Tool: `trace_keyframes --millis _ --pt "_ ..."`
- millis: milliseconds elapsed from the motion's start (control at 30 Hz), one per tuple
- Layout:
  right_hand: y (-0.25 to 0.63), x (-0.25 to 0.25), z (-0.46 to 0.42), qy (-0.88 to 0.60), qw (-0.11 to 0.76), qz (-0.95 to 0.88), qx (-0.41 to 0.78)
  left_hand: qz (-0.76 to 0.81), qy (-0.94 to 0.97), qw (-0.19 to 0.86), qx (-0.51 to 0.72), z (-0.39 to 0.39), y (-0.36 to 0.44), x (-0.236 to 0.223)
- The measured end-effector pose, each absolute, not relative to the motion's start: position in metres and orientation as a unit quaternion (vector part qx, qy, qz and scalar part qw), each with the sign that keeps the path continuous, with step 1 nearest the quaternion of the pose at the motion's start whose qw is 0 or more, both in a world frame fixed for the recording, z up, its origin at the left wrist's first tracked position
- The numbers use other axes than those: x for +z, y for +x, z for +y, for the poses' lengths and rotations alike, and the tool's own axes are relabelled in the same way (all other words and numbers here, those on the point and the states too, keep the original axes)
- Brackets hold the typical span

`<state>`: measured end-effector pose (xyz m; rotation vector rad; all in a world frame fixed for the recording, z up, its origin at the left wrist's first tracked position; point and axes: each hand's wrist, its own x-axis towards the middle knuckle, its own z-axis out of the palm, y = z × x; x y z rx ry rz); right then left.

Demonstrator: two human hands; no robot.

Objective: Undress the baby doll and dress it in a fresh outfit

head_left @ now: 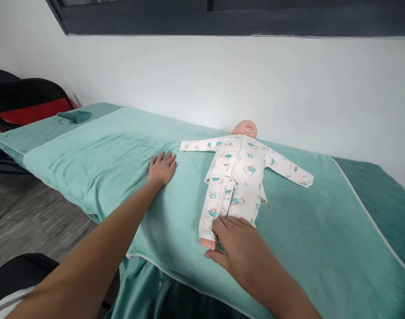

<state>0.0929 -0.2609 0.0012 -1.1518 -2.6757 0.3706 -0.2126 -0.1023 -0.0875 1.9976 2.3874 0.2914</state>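
A baby doll (247, 127) lies on its back on a green bed cover (149, 128), its arms spread to the sides. It wears a white printed jacket (238, 161), with the front edges together, and matching trousers (218, 199). Both sleeves reach past where the doll's hands would show, so those are hidden. My right hand (238, 243) is curled over the lower end of one trouser leg and covers that foot. Beside it, the other bare foot (208, 243) sticks out of its hem. My left hand (162, 169) rests flat on the cover, left of the doll, with fingers spread.
A white wall (189, 75) runs along the bed's far side, under a dark window frame (222, 20). Black chairs, one with a red panel (36, 110), stand at the left. Another dark seat (23, 270) is close by at lower left, above the grey floor (49, 212).
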Motion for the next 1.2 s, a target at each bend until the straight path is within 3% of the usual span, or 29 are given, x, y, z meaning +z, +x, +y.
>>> trace_keyframes --millis 133,600,1200 --pt "0.083 -0.022 -0.272 -0.448 0.166 -0.875 0.074 0.763 0.638 0.008 0.1 -0.102 -0.212 -0.088" --pt "0.077 -0.039 -0.303 -0.437 0.332 -0.828 0.115 0.766 0.635 0.01 0.105 -0.101 -0.214 -0.089" --pt "0.082 -0.045 -0.311 -0.385 0.394 -0.824 0.131 0.764 0.631 0.014 0.136 -0.1 -0.214 -0.09"
